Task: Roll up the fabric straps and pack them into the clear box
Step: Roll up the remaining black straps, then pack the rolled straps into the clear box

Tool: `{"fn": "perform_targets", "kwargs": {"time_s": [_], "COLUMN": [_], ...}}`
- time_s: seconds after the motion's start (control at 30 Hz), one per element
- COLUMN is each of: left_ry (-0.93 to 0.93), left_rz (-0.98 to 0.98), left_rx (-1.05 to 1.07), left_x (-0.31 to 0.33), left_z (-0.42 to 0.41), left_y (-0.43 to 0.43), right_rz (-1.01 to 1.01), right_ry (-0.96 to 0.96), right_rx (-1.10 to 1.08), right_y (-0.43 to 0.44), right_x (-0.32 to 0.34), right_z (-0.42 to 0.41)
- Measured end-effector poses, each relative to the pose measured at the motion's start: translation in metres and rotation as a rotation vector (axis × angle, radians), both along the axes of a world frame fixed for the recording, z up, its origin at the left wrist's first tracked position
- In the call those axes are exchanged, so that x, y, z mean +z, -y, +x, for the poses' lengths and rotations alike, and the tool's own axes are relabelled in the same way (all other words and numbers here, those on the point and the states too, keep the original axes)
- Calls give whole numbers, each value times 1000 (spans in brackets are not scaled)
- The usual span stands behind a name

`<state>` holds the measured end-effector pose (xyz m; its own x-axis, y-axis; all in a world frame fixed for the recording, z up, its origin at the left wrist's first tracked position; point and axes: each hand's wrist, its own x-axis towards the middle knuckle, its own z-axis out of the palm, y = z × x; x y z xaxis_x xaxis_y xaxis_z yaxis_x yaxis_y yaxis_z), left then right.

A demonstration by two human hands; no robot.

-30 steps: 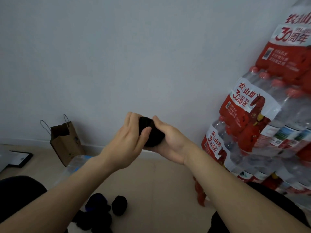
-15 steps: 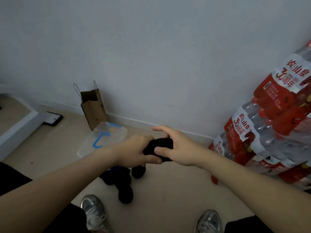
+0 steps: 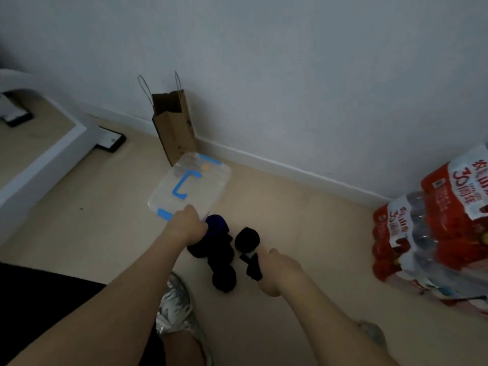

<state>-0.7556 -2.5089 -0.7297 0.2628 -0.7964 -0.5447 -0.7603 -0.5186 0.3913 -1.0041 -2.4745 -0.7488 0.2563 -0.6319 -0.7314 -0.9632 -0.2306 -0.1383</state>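
The clear box, lid on with a blue handle and blue clips, lies on the floor near the wall. Several rolled straps sit just in front of it: a blue roll, a black roll and more black rolls. My left hand is down at the box's near corner, beside the blue roll. Its fingers point away from me and are hidden. My right hand hangs to the right of the pile and grips a black strap between thumb and fingers.
A brown paper bag stands against the wall behind the box. Shrink-wrapped packs of water bottles are stacked at the right. A white ledge and a dark tablet are at the left. My shoes are below the pile.
My view has tipped down to the floor. Both hands have dropped from chest height and come apart; the left went to the box corner, and the right carried the black strap down.
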Motion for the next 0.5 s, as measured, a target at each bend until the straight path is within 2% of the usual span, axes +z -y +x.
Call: {"fn": "perform_targets", "kwargs": {"time_s": [0.1, 0.2, 0.4, 0.5], "left_ry": [-152, -322, -553, -521], "left_rz": [-73, -151, -246, -269], "left_rx": [449, 712, 943, 999], "left_x": [-41, -69, -85, -82], "left_z": [18, 22, 25, 27], "left_y": [-18, -23, -9, -3], "right_rz": [23, 22, 32, 66], "right_ry": [57, 252, 439, 427], "right_rx": [-180, -376, -438, -414], "right_y": [-9, -24, -40, -36], "right_x": [-37, -65, -87, -87], "right_z": [-2, -2, -7, -10]}}
